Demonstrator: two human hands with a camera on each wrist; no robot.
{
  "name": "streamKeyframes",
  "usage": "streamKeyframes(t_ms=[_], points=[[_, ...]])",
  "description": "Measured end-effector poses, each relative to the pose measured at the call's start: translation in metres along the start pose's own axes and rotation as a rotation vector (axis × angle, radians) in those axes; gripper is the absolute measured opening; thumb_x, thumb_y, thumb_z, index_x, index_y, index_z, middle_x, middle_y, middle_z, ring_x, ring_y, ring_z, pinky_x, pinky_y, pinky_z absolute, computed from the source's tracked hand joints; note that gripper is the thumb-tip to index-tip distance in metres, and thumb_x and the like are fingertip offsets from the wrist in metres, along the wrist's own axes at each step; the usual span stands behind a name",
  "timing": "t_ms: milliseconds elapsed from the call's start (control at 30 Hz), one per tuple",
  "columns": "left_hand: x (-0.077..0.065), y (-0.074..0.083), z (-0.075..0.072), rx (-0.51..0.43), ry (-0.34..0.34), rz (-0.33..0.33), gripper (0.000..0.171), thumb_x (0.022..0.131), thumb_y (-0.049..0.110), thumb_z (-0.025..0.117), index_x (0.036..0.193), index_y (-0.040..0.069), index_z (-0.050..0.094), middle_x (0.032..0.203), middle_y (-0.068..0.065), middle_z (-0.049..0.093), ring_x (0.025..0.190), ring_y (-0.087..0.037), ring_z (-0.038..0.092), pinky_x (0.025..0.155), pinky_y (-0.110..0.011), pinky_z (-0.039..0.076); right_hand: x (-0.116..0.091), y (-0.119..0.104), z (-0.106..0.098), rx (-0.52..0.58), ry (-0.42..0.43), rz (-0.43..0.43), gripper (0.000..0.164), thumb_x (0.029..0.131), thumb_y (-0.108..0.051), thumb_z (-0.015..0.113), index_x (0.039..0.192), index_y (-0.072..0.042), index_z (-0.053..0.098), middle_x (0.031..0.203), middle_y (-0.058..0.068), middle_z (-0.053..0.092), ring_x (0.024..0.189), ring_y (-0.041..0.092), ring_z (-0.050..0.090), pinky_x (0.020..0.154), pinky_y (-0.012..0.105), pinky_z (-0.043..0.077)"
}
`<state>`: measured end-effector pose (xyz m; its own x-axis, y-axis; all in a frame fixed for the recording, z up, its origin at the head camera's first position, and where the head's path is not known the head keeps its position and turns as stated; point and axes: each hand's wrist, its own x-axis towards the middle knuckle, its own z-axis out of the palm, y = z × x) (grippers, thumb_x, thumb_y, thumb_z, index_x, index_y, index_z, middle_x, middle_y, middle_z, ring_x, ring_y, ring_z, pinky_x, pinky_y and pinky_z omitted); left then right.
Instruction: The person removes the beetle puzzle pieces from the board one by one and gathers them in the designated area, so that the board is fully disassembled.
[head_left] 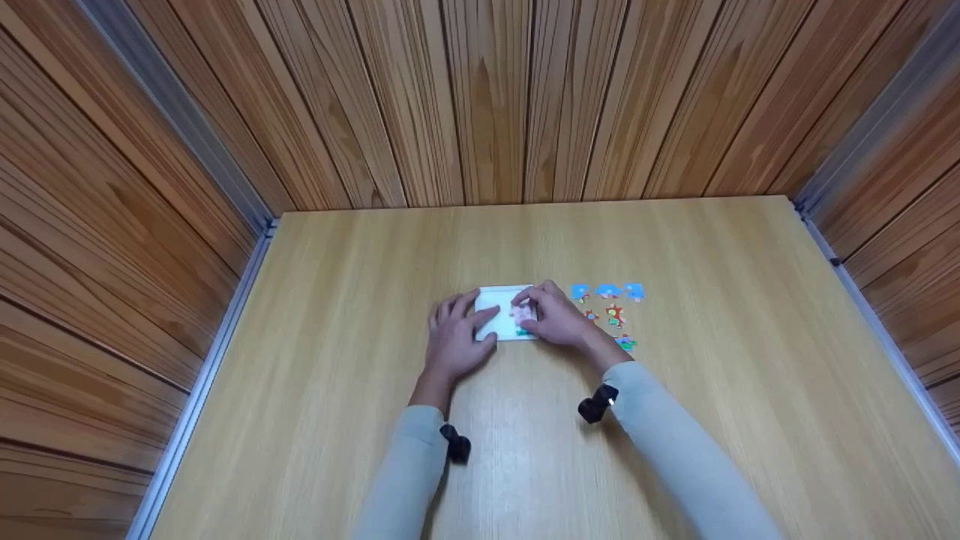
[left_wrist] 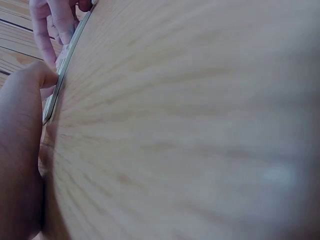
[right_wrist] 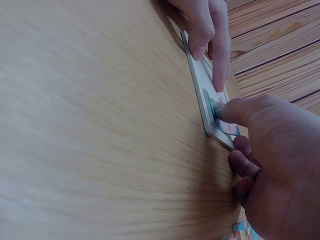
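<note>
A small white puzzle board point(head_left: 506, 292) with a raised rim lies flat on the table. My left hand point(head_left: 455, 341) holds its left end, with the thumb at the near edge and a finger by the far left corner; another finger reaches over the bare white surface. At the board's right end, my right hand point(head_left: 556, 319) holds a puzzle piece point(head_left: 519, 313) with pink, blue and green print between thumb and fingers. The right wrist view shows the right thumb point(right_wrist: 232, 110) on the piece's green part. Fingers partly hide the piece.
To the right of the board lie several loose puzzle pieces, among them a blue one point(head_left: 634, 291), a red one point(head_left: 615, 315) and a green one point(head_left: 625, 343). The wooden table point(head_left: 360, 285) meets plank walls point(head_left: 487, 105) at the back and sides.
</note>
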<state>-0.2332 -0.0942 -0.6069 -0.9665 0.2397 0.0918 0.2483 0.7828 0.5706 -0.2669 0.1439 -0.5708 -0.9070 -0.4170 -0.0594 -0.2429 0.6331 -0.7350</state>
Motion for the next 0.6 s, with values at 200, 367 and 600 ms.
streamKeyframes(t_ms=[200, 367, 600], points=[[0.000, -0.001, 0.000, -0.004, -0.009, 0.000, 0.054, 0.103, 0.045, 0.064, 0.155, 0.032, 0.069, 0.182, -0.010, 0.043, 0.166, -0.043, 0.033, 0.139, -0.076, 0.013, -0.001, -0.002, 0.000, -0.003, -0.019, 0.022, 0.031, 0.106, -0.012, 0.076, 0.137, -0.012, 0.070, 0.123, 0.016, 0.053, 0.107, 0.025, 0.052, 0.091, 0.033, 0.040], [0.000, -0.001, 0.001, -0.009, -0.009, 0.001, 0.055, 0.102, 0.045, 0.063, 0.155, 0.032, 0.070, 0.182, -0.009, 0.043, 0.167, -0.043, 0.033, 0.139, -0.077, 0.012, 0.001, 0.008, 0.001, 0.019, -0.027, -0.011, 0.029, 0.107, -0.013, 0.074, 0.136, -0.016, 0.067, 0.119, 0.015, 0.055, 0.102, 0.025, 0.054, 0.087, 0.033, 0.042], [0.001, -0.001, 0.001, -0.005, -0.010, -0.001, 0.055, 0.102, 0.047, 0.064, 0.155, 0.033, 0.069, 0.182, -0.009, 0.042, 0.166, -0.043, 0.034, 0.139, -0.077, 0.012, 0.006, 0.021, 0.004, 0.029, -0.013, -0.075, 0.028, 0.108, -0.017, 0.074, 0.136, -0.018, 0.068, 0.111, 0.009, 0.057, 0.098, 0.021, 0.054, 0.084, 0.032, 0.043]])
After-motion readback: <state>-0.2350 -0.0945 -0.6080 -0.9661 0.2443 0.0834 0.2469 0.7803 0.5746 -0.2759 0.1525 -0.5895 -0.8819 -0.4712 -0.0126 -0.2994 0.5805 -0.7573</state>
